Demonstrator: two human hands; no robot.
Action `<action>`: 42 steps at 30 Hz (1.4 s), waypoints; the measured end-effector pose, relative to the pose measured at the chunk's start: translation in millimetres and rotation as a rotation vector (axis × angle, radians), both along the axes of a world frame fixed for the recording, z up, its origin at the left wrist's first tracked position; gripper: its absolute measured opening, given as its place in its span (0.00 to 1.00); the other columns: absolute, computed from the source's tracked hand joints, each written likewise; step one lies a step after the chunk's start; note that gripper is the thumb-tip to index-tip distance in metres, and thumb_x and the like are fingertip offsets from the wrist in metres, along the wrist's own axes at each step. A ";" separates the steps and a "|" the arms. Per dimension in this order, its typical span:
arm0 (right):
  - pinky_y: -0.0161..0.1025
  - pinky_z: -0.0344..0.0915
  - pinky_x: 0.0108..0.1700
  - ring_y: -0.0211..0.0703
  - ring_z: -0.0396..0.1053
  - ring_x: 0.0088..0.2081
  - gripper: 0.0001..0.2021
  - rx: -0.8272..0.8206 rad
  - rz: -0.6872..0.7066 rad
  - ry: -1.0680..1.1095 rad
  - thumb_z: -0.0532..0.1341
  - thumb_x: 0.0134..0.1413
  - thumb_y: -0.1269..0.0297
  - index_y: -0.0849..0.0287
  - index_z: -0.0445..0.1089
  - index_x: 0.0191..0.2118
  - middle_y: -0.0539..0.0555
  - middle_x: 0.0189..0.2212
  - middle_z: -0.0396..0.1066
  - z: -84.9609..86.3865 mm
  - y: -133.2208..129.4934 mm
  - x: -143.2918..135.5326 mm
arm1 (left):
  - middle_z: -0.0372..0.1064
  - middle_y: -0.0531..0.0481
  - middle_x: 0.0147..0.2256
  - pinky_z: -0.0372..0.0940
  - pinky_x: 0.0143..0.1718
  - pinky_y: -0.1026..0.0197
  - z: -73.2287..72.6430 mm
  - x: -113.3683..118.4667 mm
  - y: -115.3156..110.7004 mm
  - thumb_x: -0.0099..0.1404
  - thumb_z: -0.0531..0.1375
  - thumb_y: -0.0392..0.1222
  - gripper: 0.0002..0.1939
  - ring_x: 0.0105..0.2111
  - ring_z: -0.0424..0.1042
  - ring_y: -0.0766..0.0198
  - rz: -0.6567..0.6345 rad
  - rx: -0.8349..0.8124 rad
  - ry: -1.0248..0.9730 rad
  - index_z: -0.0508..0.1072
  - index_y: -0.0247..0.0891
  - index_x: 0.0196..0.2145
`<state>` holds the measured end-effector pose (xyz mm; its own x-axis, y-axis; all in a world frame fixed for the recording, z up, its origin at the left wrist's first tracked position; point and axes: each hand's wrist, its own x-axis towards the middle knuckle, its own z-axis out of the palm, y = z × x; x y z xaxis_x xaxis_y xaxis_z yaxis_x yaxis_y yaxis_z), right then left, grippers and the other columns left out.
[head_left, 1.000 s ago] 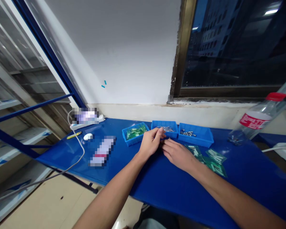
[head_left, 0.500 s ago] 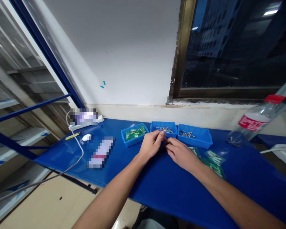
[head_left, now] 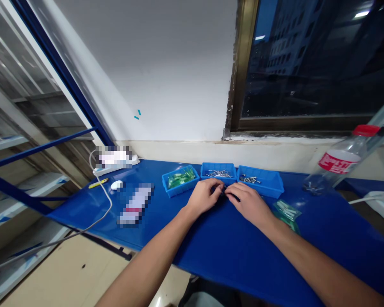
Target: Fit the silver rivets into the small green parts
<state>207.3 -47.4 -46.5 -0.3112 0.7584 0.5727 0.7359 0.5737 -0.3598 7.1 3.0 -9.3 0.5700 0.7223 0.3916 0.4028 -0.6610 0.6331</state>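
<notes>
My left hand [head_left: 205, 196] and my right hand [head_left: 245, 199] meet fingertip to fingertip just in front of the blue bins. Both are pinched closed around something small and dark, too hidden to name. Right behind them, the middle blue bin [head_left: 218, 165] holds several thin metal screws or nails [head_left: 220, 174]. Short metal fasteners [head_left: 250, 179] lie in the right blue bin [head_left: 270, 184]. Green plastic packets [head_left: 181, 178] fill the left blue bin [head_left: 170, 192]. Beside my right forearm lie small clear-green bags [head_left: 287, 209] with pale pieces inside, partly covered by the arm.
A plastic bottle [head_left: 339, 160] with a red cap stands at the right of the blue table [head_left: 224, 260]. On the left are a yellow cutter [head_left: 98, 183], a white mouse [head_left: 117, 185], a blurred flat item [head_left: 137, 204] and a cable [head_left: 106, 213] crossing the table edge.
My right hand has shifted slightly right and turned, covering more of the green bags. My left fingers have curled lower, and the fingertips of both hands stay close together.
</notes>
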 end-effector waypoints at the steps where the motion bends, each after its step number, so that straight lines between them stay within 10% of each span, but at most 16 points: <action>1: 0.51 0.72 0.51 0.52 0.75 0.46 0.09 0.007 -0.003 0.023 0.58 0.68 0.72 0.54 0.75 0.43 0.55 0.42 0.78 1.9 -0.6 0.6 | 0.81 0.47 0.42 0.67 0.40 0.62 -0.2 0.2 -0.3 0.73 0.57 0.39 0.12 0.39 0.78 0.60 -0.010 0.001 0.005 0.80 0.37 0.45; 25: 0.44 0.75 0.39 0.45 0.74 0.34 0.10 -0.072 -0.195 0.464 0.63 0.62 0.61 0.56 0.74 0.48 0.54 0.38 0.75 9.9 -6.4 -7.6 | 0.83 0.48 0.46 0.72 0.49 0.60 1.4 5.0 -3.8 0.70 0.63 0.40 0.11 0.46 0.81 0.57 -0.071 -0.106 -0.140 0.83 0.40 0.48; 35: 0.43 0.74 0.39 0.44 0.73 0.35 0.06 -0.090 -0.145 0.444 0.62 0.64 0.62 0.55 0.76 0.41 0.54 0.40 0.75 17.9 -11.6 -5.4 | 0.82 0.49 0.37 0.63 0.32 0.64 7.6 1.8 -7.2 0.76 0.56 0.57 0.24 0.30 0.74 0.64 -0.055 -0.125 -0.005 0.84 0.36 0.46; 42: 0.47 0.76 0.44 0.47 0.77 0.39 0.09 -0.043 -0.082 0.346 0.60 0.65 0.67 0.53 0.78 0.43 0.55 0.42 0.79 19.7 -12.3 -3.7 | 0.84 0.49 0.45 0.72 0.45 0.60 0.0 2.8 -2.0 0.72 0.62 0.44 0.13 0.42 0.82 0.57 -0.042 -0.138 -0.030 0.84 0.40 0.49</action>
<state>203.6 -59.7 -26.8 -0.0419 0.7984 0.6007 0.6094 0.4968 -0.6179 9.9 1.0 -9.3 0.5902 0.7465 0.3071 0.3567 -0.5825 0.7304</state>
